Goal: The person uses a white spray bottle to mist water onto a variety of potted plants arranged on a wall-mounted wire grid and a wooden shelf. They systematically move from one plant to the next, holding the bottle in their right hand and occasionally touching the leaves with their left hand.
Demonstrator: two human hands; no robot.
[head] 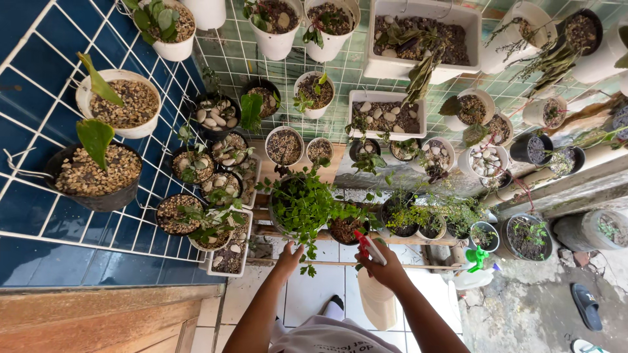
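My right hand (386, 267) grips a spray bottle (371, 250) with a red and white head and a beige body that hangs below the hand. Its nozzle points toward the leafy green plant (306, 208) in a pot on the low wooden rail. My left hand (288, 257) reaches up to the lower stems of that same plant, fingers touching the hanging leaves. A small brown pot (345, 229) stands just beyond the bottle's head.
Many white and black pots hang on white wire grids (39, 216) against blue and green tiled walls. Small potted herbs (425, 219) line the ledge. A green-topped bottle (476, 260) and a black sandal (586, 306) lie on the floor at right.
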